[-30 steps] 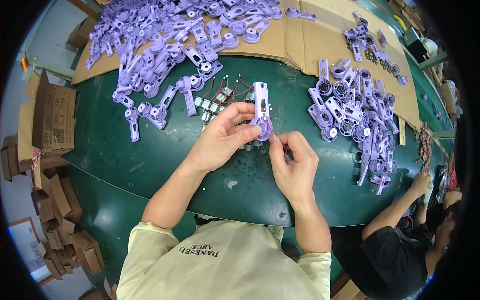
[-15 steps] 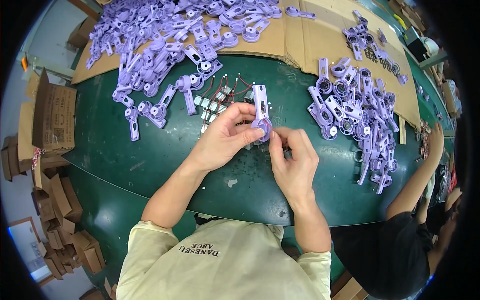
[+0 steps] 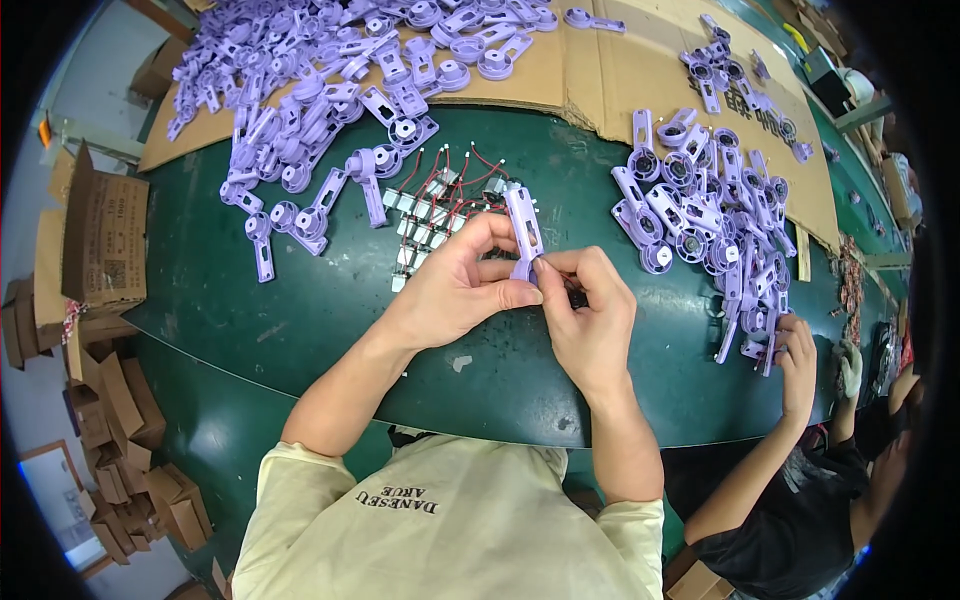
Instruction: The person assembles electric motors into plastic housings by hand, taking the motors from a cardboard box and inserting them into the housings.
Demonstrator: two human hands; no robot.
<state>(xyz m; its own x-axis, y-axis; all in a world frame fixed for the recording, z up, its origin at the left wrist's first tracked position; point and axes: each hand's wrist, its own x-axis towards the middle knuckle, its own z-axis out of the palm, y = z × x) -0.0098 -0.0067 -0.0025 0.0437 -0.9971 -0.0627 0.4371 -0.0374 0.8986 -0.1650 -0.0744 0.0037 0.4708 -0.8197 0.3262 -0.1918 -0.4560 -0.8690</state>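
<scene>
Above the green table [image 3: 310, 325], the left hand [image 3: 440, 300] has its fingers closed around the lower end of a purple slotted piece [image 3: 524, 222], thumb in front, with the slotted arm tilted up toward twelve o'clock. The right hand [image 3: 592, 325] meets that lower end from four o'clock, thumb and forefinger nearly together; whether they pinch the piece or something small beside it cannot be told. Just beside the left hand, at nine o'clock from the piece, lie small silvery blocks [image 3: 433, 213] with red wires. A large heap of purple parts [image 3: 300, 90] spreads at ten o'clock, and a smaller cluster [image 3: 690, 205] at three. A cardboard sheet [image 3: 630, 70] lies at one o'clock. At four, another person's hand [image 3: 797, 365] is by the cluster's near edge.
</scene>
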